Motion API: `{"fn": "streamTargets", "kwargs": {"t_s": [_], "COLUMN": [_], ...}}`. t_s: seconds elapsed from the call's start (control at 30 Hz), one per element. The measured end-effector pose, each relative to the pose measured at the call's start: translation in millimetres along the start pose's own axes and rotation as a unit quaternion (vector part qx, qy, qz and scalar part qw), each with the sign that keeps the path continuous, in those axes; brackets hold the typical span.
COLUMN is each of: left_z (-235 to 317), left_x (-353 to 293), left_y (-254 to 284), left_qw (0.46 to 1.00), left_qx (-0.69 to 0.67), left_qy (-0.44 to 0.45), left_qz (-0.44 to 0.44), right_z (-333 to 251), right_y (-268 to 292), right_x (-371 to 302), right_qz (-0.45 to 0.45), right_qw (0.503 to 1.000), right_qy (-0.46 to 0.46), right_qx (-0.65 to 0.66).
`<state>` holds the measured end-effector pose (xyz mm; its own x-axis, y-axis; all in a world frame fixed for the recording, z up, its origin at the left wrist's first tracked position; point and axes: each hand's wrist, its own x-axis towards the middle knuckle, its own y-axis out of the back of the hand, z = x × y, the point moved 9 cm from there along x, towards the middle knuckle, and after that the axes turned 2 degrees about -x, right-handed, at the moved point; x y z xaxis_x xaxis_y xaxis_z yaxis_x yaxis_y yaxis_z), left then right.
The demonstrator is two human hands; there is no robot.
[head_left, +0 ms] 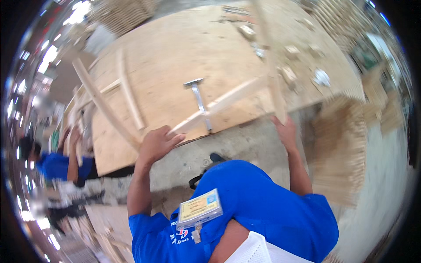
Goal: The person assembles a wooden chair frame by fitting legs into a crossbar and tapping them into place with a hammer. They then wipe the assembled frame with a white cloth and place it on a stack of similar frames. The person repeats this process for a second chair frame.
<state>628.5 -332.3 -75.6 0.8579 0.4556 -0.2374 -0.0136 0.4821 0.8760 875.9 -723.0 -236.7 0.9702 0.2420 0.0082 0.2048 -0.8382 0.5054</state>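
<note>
A pale wooden frame (239,94), with two long legs joined by a crossbar, is held at the near edge of the table. My left hand (157,145) is closed around the joint where the left leg (104,106) meets the crossbar. Closed on the near end of the right leg (273,81) is my right hand (287,133). A metal hammer (199,100) lies on the tabletop, and the crossbar passes over its handle. Motion smears the right leg slightly.
The plywood table (175,57) spreads out ahead. Another wooden leg (130,94) rests at its left. Small blocks (291,51) and a crumpled white scrap (321,77) lie at the right. Stacked slats (337,149) stand right of me; a blue-shirted person (66,165) works at left.
</note>
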Motion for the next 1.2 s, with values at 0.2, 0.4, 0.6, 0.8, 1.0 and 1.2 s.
{"fn": "streamTargets", "kwargs": {"t_s": [0.2, 0.4, 0.6, 0.8, 1.0, 1.2], "left_z": [-38.4, -67.5, -74.0, -67.6, -43.8, -39.3], "left_x": [124.0, 216.7, 259.6, 241.4, 232.1, 204.6], "left_y": [-47.2, -64.1, -47.3, -116.8, -173.8, -197.0], "left_qw": [0.993, 0.996, 0.975, 0.991, 0.981, 0.976], "left_qx": [0.096, 0.082, 0.068, -0.037, 0.068, 0.026], "left_qy": [-0.025, -0.033, -0.131, 0.048, 0.179, 0.201], "left_qz": [-0.057, -0.029, 0.164, 0.118, 0.036, -0.085], "right_z": [20.5, 43.5, 42.4, 60.8, 74.8, 73.8], "right_y": [-29.5, -70.0, -114.4, -136.5, -158.0, -162.4], "right_x": [19.1, 55.6, 90.7, 104.3, 108.3, 125.7], "right_qz": [-0.083, -0.081, -0.128, -0.180, -0.298, -0.331], "right_qw": [0.983, 0.972, 0.960, 0.961, 0.928, 0.915], "right_qy": [-0.148, -0.174, -0.193, -0.183, -0.225, -0.221], "right_qx": [-0.077, -0.136, -0.158, -0.101, 0.009, 0.066]}}
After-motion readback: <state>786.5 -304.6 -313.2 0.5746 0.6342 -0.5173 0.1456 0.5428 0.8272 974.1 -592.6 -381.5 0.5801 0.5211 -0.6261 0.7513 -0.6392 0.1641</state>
